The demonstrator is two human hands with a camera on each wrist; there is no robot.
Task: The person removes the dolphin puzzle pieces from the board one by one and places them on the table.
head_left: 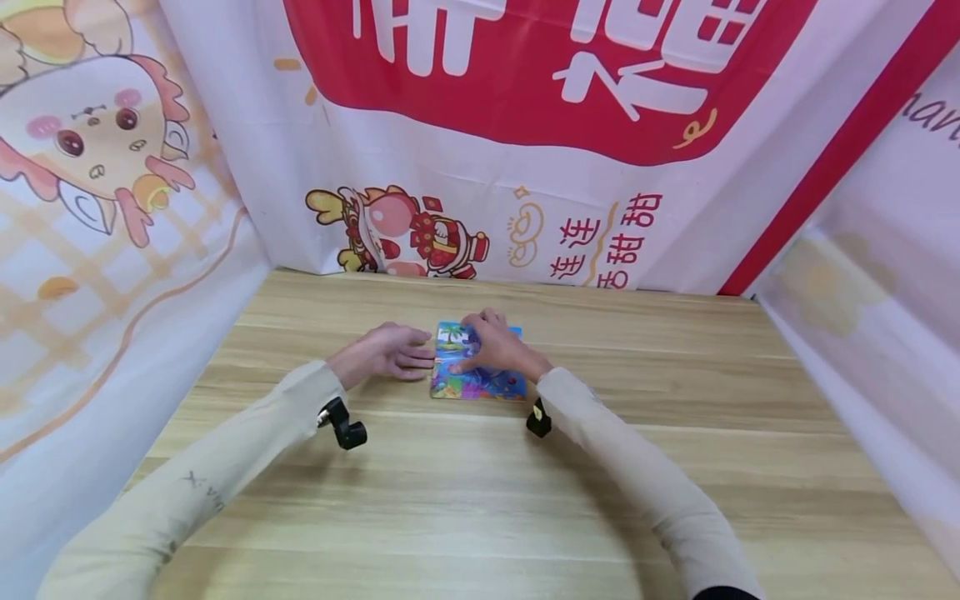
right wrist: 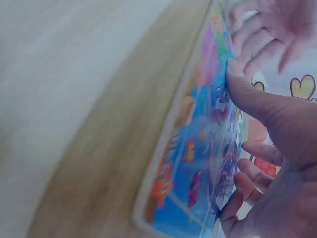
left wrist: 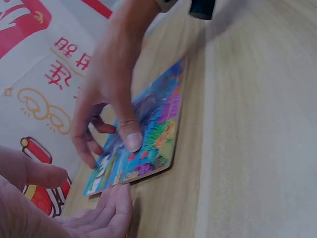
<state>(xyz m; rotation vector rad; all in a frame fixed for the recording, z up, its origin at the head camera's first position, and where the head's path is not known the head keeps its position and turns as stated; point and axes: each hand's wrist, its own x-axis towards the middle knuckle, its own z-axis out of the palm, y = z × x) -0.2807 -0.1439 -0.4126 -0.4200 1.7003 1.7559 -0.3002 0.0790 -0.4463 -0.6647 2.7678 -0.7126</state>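
Note:
A thin, flat board [head_left: 487,388] printed with a bright undersea picture and a palm tree lies on the wooden table. In the right wrist view, the board [right wrist: 185,163] shows a pale edge, rounded corners and a glossy surface. My right hand [head_left: 495,346] arches over it, thumb and fingertips spread apart on the printed face. The left wrist view shows the right thumb [left wrist: 131,136] down on the picture, with the other fingers bent near the far side. My left hand [head_left: 390,352] lies at the board's left edge, fingers loosely extended and fingertips right at that edge.
The light wooden table [head_left: 465,492] reaches back to a printed cloth wall [head_left: 442,150]. More printed cloth hangs at the left [head_left: 97,275] and right [head_left: 855,242]. Black wrist cameras [head_left: 347,427] jut out below both sleeves, close over the table.

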